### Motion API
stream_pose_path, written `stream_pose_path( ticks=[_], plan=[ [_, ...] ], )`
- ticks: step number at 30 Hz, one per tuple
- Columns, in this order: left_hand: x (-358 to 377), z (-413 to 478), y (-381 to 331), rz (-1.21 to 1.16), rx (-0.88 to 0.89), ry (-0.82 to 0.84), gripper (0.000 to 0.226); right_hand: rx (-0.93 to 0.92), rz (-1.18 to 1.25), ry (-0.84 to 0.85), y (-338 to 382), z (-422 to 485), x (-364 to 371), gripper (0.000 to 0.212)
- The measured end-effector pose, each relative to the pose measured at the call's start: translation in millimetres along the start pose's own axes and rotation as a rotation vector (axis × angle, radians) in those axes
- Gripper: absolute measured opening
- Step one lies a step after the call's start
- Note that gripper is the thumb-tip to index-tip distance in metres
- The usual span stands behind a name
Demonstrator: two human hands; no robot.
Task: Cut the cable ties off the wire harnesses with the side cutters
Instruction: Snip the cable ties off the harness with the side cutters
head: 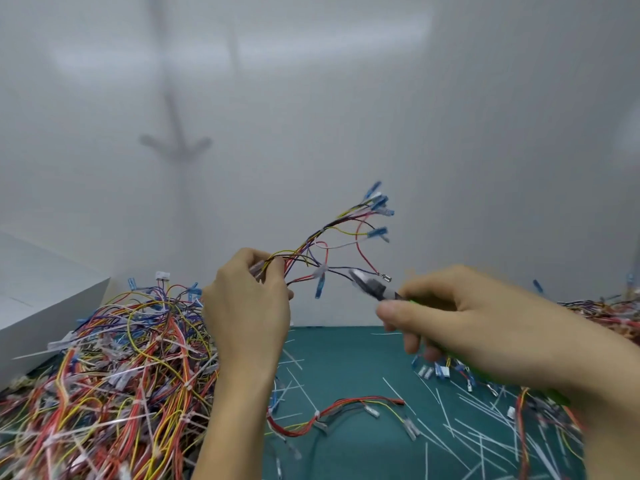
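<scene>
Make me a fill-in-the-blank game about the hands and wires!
The left hand grips a wire harness with ____ connectors on its ends.
The right hand holds side cutters with ____ handles.
The biggest wire pile lies on the person's ____ side.
Missing words: blue, green, left.

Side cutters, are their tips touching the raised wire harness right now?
Cannot tell. In the head view the tips of the side cutters overlap a dark wire of the wire harness, but motion blur hides contact or gap.
</scene>
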State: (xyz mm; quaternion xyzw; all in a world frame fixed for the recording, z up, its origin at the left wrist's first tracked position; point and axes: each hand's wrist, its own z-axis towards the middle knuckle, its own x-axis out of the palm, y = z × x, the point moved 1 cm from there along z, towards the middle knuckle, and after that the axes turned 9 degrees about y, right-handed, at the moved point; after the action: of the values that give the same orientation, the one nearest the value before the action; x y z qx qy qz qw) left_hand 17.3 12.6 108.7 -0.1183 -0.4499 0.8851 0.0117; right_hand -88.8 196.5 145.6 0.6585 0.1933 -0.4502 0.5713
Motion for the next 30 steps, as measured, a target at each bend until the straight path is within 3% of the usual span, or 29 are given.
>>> stream_pose_path(
  ticks=[5,8,12,16,23,30],
  plan=[
    [6,-2,-3,0.014,0.129,0.086,0.008,-0.086,-0.089,-0.318,13,9,9,0.063],
    [10,-4,-5,0.021,0.232,0.133,0.003,-0.094,-0.062,-0.422,14,17,15,0.054],
    [13,-7,-10,-0.007,0.353,0.184,0.004,-0.033,-0.091,-0.520,10,24,19,0.058],
    [12,-9,-14,0.030,0.461,0.204,0.005,0.054,-0.223,-0.529,4,24,19,0.064],
    [10,-8,-15,0.145,0.571,0.218,0.010,0.062,-0.254,-0.463,2,20,14,0.063],
    [11,-8,-15,0.193,0.697,0.223,0.011,0.045,-0.034,-0.453,-6,19,5,0.060]
  ],
)
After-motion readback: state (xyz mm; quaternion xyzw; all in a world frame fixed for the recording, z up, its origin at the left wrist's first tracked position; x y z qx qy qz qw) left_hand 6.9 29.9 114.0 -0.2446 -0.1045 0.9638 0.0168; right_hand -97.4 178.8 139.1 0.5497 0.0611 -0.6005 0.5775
